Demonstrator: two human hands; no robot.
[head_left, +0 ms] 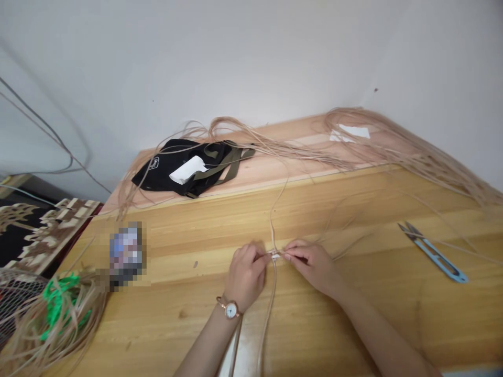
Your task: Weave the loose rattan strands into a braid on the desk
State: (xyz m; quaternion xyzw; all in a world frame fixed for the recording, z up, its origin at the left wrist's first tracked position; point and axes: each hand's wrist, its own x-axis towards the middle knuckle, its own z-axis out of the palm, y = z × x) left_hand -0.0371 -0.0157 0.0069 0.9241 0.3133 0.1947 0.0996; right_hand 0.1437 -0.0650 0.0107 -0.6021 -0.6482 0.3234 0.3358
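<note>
Thin tan weaving strands [272, 222] cross at a small knot-like joint in the middle of the wooden table. From the left, my left hand [244, 269], with a watch at its wrist, pinches the strands close to this crossing. My right hand [310, 262] pinches them from the right, thumb and forefinger together. One strand runs up toward the back of the table, and another [267, 309] hangs down toward me. A small white patch shows under the crossing between my fingertips. The exact weave there is too small to make out.
Blue thread snips [438, 259] lie at the right. A black bag [176, 167] with white paper on it rests at the back, beside long loose strands [283, 149]. More strands with green ties [63, 309] are bundled at the left, near a blurred-out item [126, 255].
</note>
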